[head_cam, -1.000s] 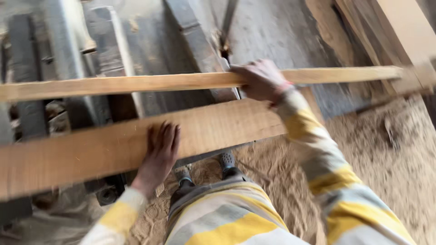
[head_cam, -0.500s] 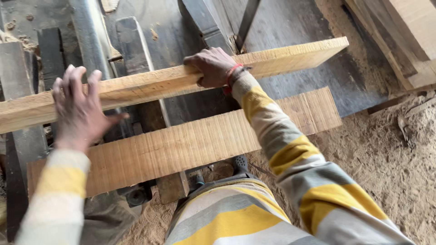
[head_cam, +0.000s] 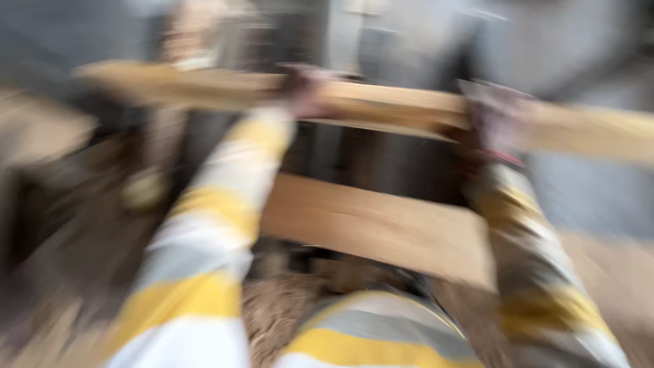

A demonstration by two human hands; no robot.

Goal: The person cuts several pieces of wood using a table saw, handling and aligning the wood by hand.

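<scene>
Across the top of the view, a long wooden plank (head_cam: 381,105) is held up in the air by both hands. The picture is very blurry. The left hand (head_cam: 303,88) is on the plank near its middle, and the right hand (head_cam: 494,119) is on it further along. Both seem to be wrapped around the plank, but the blur hides the fingers, so I cannot tell how tight the hold is. Just below the plank lies a second, wider board (head_cam: 381,228), apart from it. Under that board there is sawdust (head_cam: 279,310) on the ground. Behind the plank stands a grey machine (head_cam: 409,48), too smeared to make out. To carry the plank well, I think the hands should stay wide apart, keep it level, and keep it away from the wider board.
</scene>
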